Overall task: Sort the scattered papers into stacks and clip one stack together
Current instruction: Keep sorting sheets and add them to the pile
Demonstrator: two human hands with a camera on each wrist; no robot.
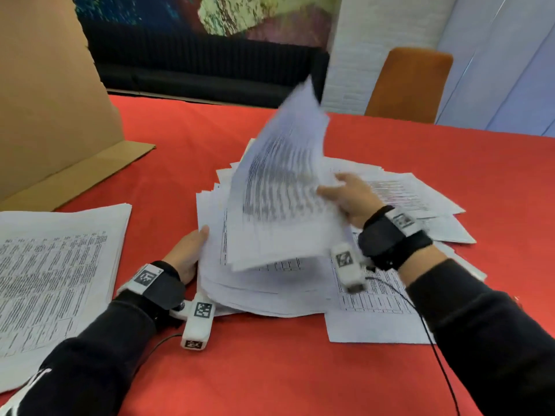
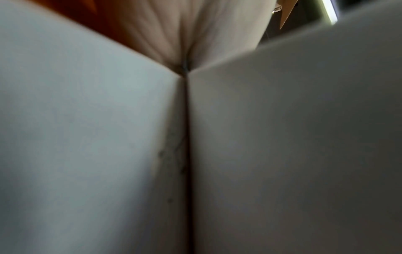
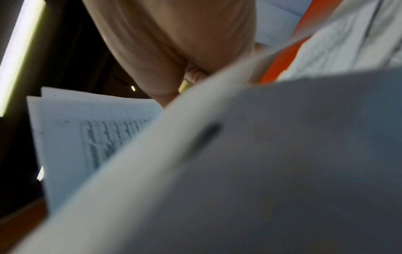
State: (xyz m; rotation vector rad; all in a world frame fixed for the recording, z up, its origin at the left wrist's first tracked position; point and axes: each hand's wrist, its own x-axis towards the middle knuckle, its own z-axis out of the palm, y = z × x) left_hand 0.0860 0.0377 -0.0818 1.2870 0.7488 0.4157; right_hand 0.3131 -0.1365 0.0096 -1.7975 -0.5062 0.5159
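The papers [image 1: 270, 283] lie in a loose heap on the red tablecloth [image 1: 270, 370], right of the squared stack [image 1: 57, 265]. The left hand [image 1: 187, 256], fingers nearly straight, steadies the heap's near-left edge. Beyond it, the right hand [image 1: 350, 198] grips a lifted bundle [image 1: 279, 187] by its right edge. The bundle stands steeply, long axis rising away, blurred and bowing. Held on one edge only, I judge sheets could slip and fan back onto the heap.
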